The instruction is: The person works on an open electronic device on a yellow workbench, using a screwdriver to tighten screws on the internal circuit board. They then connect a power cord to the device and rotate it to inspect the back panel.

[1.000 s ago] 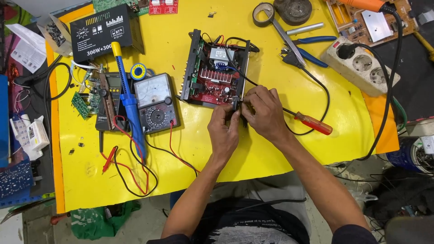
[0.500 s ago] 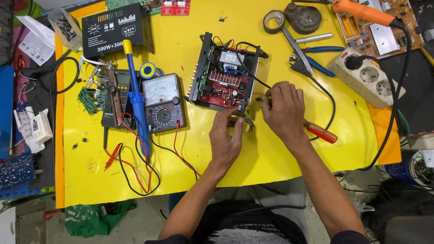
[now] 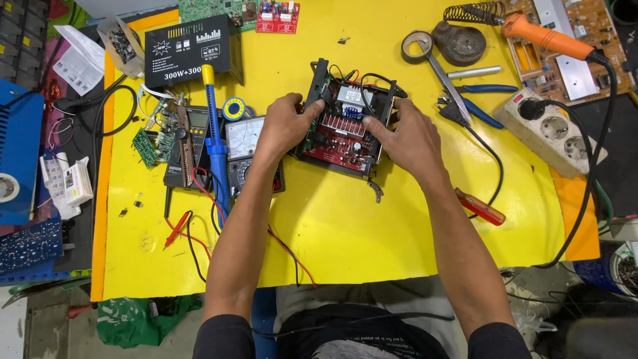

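Observation:
An open black chassis with a red circuit board (image 3: pixel 340 136) lies in the middle of the yellow table (image 3: pixel 399 226). My left hand (image 3: pixel 286 125) grips its left side, fingers over the board's edge. My right hand (image 3: pixel 407 138) grips its right side. Both forearms reach up from the bottom of the view. A red-handled screwdriver (image 3: pixel 480 207) lies on the table just right of my right forearm. A small dark metal piece (image 3: pixel 376 192) rests below the chassis.
Left of the chassis are an analog multimeter (image 3: pixel 244 143), a blue solder sucker (image 3: pixel 215 147), a solder spool (image 3: pixel 233 108), a small green board (image 3: pixel 144 146) and red and black leads. At the back: a black panel (image 3: pixel 193 53), tape roll (image 3: pixel 415 45), blue pliers (image 3: pixel 475 106), power strip (image 3: pixel 550 131), orange soldering iron (image 3: pixel 545 36).
Both hands have left the lower right corner of the chassis and moved up to grip its two sides. The right hand has let go of the screwdriver, which lies on the table.

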